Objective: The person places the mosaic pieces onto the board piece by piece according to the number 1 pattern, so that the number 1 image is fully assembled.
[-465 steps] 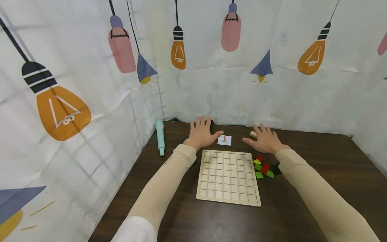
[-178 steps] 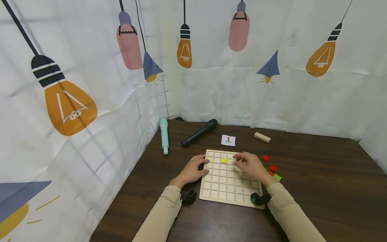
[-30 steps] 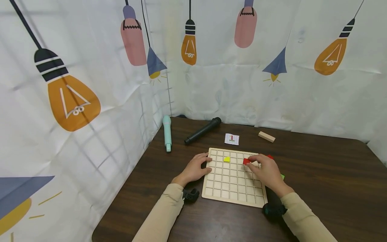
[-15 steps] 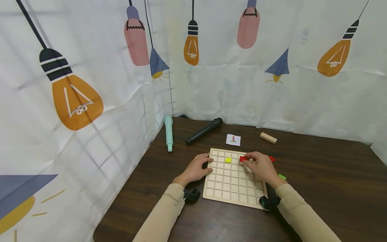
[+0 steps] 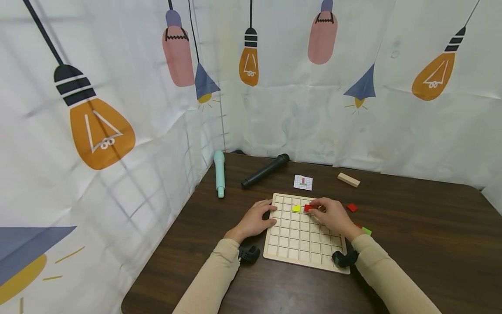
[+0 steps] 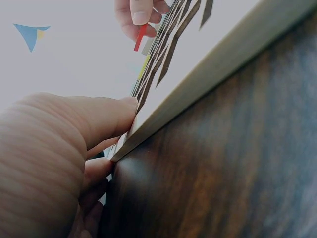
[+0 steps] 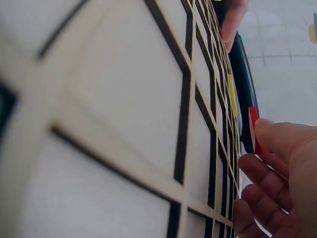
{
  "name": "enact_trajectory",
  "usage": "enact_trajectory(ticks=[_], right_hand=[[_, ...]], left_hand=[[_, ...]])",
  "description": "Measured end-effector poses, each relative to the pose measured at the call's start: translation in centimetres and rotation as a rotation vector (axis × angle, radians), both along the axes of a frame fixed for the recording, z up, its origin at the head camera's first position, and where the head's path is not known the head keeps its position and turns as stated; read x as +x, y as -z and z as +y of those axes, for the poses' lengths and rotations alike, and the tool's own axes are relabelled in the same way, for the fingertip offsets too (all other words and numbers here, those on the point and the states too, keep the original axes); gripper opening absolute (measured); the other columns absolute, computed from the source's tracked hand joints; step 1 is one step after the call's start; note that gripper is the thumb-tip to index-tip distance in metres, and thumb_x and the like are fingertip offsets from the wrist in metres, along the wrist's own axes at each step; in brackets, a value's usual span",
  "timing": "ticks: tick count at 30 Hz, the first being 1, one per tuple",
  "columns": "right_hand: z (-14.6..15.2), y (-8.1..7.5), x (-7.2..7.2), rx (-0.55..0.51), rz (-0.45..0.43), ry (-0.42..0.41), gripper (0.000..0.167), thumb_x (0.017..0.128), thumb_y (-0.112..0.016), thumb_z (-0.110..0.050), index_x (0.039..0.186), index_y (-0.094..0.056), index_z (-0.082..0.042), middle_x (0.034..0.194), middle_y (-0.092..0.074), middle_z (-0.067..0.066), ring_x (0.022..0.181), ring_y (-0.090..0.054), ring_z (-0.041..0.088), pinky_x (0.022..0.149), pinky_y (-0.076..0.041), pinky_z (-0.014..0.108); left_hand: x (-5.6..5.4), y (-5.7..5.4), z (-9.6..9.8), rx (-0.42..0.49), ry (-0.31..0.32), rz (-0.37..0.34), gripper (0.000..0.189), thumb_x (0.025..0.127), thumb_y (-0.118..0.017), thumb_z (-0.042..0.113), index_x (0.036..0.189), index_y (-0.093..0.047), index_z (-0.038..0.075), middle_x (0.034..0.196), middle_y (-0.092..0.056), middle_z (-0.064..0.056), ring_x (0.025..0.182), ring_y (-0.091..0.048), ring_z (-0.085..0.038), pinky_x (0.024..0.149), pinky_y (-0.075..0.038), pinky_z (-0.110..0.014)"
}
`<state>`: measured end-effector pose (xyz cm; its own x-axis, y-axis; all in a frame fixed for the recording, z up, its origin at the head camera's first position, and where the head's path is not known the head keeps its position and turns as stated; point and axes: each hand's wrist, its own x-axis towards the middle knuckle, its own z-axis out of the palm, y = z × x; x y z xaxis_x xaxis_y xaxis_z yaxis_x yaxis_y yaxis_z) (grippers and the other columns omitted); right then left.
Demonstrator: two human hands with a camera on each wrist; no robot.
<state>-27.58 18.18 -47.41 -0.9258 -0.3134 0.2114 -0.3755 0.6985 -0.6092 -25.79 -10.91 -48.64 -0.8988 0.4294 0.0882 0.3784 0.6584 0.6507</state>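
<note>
My right hand [image 5: 329, 213] pinches a red square tile [image 5: 308, 208] between thumb and fingers, over the upper part of the wooden grid board [image 5: 294, 240]. In the right wrist view the red tile [image 7: 254, 128] stands on edge, under the thumb tip. A yellow piece [image 5: 296, 208] with a slanted side lies in a cell of the board, just left of the red tile. My left hand [image 5: 252, 221] rests at the board's left edge, thumb and forefinger apart. In the left wrist view the left thumb [image 6: 104, 116] touches the board's rim.
Right of the board lie another red tile [image 5: 352, 207] and a green piece [image 5: 366, 230], partly behind the right hand. Behind the board are a gridded pattern card [image 5: 303, 182], a wooden block [image 5: 348, 179], a black microphone [image 5: 266, 171] and a mint-green microphone [image 5: 219, 174].
Over the last second my right hand has carried the red tile left across the board, close to the yellow piece. The left hand has stayed at the edge. Earlier the board had no pieces.
</note>
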Motion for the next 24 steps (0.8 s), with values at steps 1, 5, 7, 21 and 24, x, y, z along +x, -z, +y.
enact_trajectory(ticks=[1,5,7,21,24], right_hand=[[-0.02,0.04,-0.03,0.006,-0.003,0.001,0.025,0.089,-0.073,-0.02,0.111,-0.072,-0.008,0.102,-0.069,0.005,0.083,-0.059,0.017,0.067,-0.049,0.031],[-0.14,0.13,-0.08,0.013,-0.025,-0.012,0.024,0.089,-0.073,-0.019,0.111,-0.072,-0.009,0.103,-0.068,0.005,0.084,-0.059,0.017,0.07,-0.049,0.033],[-0.22,0.17,-0.11,0.01,-0.034,-0.018,0.024,0.089,-0.073,-0.019,0.111,-0.072,-0.009,0.104,-0.068,0.004,0.084,-0.06,0.017,0.071,-0.049,0.033],[-0.35,-0.03,-0.64,0.02,-0.024,-0.045,0.023,0.089,-0.074,-0.019,0.11,-0.072,-0.01,0.097,-0.066,0.001,0.08,-0.06,0.014,0.068,-0.049,0.031],[-0.34,0.01,-0.74,0.019,-0.02,-0.046,0.023,0.088,-0.074,-0.019,0.109,-0.072,-0.01,0.096,-0.066,0.001,0.079,-0.059,0.014,0.067,-0.049,0.031]], left_hand=[[-0.01,0.01,0.02,-0.003,-0.001,-0.002,0.044,0.095,-0.064,0.025,0.136,-0.058,0.011,0.155,-0.036,-0.008,0.145,-0.027,-0.026,0.112,-0.031,-0.049],[-0.02,0.09,0.02,-0.013,-0.007,-0.007,0.044,0.096,-0.064,0.026,0.137,-0.057,0.012,0.156,-0.035,-0.007,0.145,-0.027,-0.026,0.113,-0.031,-0.048],[-0.02,0.12,-0.01,-0.02,-0.009,-0.01,0.044,0.096,-0.064,0.026,0.137,-0.056,0.012,0.156,-0.035,-0.006,0.145,-0.026,-0.025,0.113,-0.03,-0.047],[-0.04,0.14,0.0,-0.012,-0.005,-0.012,0.044,0.096,-0.064,0.026,0.138,-0.056,0.012,0.156,-0.035,-0.006,0.145,-0.026,-0.025,0.113,-0.03,-0.048],[-0.09,0.21,0.01,-0.011,-0.001,-0.006,0.044,0.096,-0.064,0.026,0.137,-0.056,0.012,0.156,-0.035,-0.006,0.145,-0.026,-0.025,0.113,-0.031,-0.048]])
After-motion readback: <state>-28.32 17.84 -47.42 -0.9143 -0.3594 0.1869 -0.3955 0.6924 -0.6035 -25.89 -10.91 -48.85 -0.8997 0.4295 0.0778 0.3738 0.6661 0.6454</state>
